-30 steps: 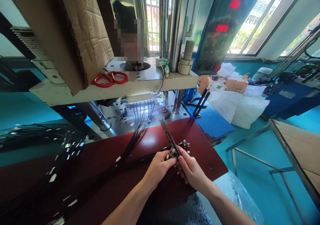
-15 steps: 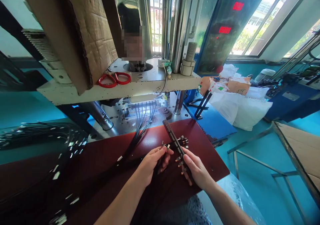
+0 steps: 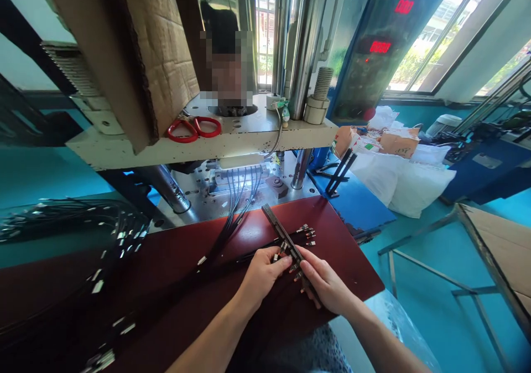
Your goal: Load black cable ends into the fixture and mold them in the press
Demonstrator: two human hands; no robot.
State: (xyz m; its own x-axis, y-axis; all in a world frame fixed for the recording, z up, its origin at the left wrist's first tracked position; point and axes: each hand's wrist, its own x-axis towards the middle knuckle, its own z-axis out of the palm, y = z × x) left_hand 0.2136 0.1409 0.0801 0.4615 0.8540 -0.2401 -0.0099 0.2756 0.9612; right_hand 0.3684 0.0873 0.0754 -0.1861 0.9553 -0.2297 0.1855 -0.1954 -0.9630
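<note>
My right hand [image 3: 326, 281] is closed on a long, dark metal bar [image 3: 274, 222] that slants over the tabletop. Small metal cable connectors [image 3: 297, 276] sit along the bar's lower part. My left hand [image 3: 265, 273] pinches a cable connector [image 3: 284, 247] against the bar's left side; fingers partly hide it. Behind both hands, a bundle of black cables [image 3: 249, 255] lies on the dark red board [image 3: 340, 240], its connector ends [image 3: 307, 233] showing past the bar. Other cables [image 3: 226, 226] run from the board into the press mould [image 3: 215, 180].
A press plate [image 3: 249, 140] spans the back, with red-handled scissors [image 3: 194, 129] and cardboard [image 3: 166, 57] on it. More cables [image 3: 120, 234] lie at left. A blue side table [image 3: 365, 210] holds a black stand [image 3: 339, 174]. White sacks [image 3: 409, 182] and a metal frame [image 3: 415, 262] are at right.
My left hand has moved right with the connector, from beside the bar to touching it. The bar has shifted slightly left at its far end. My right hand still holds it.
</note>
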